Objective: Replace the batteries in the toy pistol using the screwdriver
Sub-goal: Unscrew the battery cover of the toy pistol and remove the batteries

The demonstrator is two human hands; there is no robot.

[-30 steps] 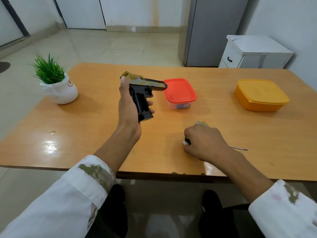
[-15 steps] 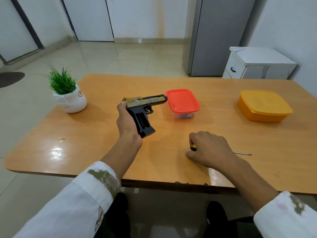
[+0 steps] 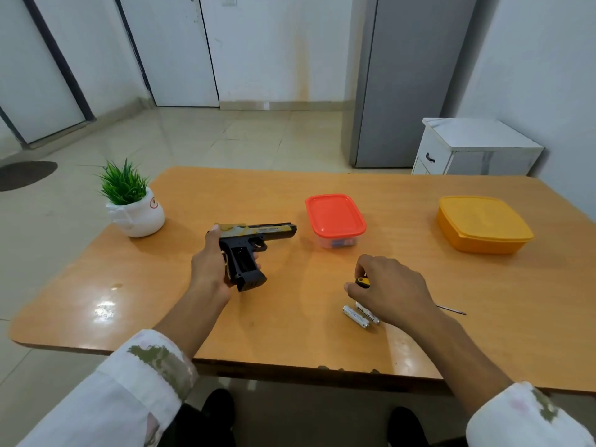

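While the left grip (image 3: 209, 269) holds the toy pistol (image 3: 258, 232) over the desk (image 3: 483, 301), bay apparently open, and the right grip (image 3: 390, 291) curls round the screwdriver (image 3: 362, 281) beside two batteries (image 3: 358, 316), loading cells seems next, needing that tool released.

The surface (image 3: 290, 321) looks like orange wood laminate, smooth and glossy, with bright glare left of the toy pistol (image 3: 250, 250). Its grip is matt black plastic, its slide shinier gold. Right of it, the screwdriver (image 3: 362, 281) has a thin metal shaft; the batteries (image 3: 355, 316) gleam.
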